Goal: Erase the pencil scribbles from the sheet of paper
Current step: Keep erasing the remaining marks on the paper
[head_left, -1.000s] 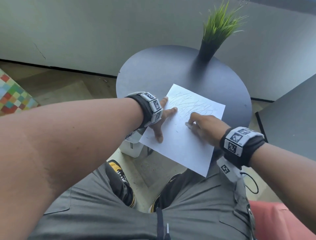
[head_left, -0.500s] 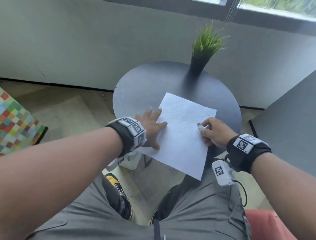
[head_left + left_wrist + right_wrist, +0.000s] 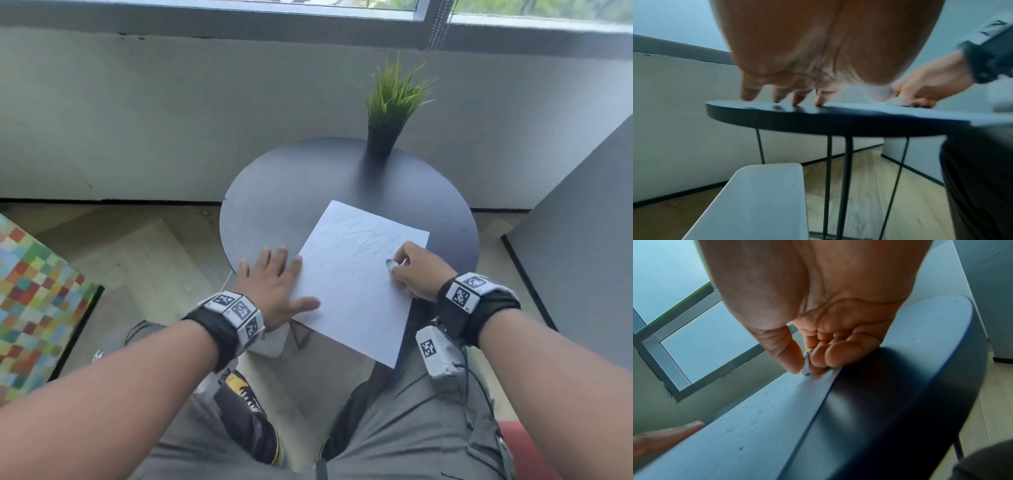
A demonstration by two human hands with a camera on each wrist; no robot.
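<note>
Paper (image 3: 352,284) lies white and skewed on the round dark table (image 3: 291,192), faint pencil scribbles (image 3: 366,236) near its far end; the right-wrist view alone shows dark specks on it; left hand (image 3: 274,287) flat, fingers straight, thumb on the sheet's edge; right hand (image 3: 416,270) pinches a small eraser (image 3: 806,365) against the sheet.
</note>
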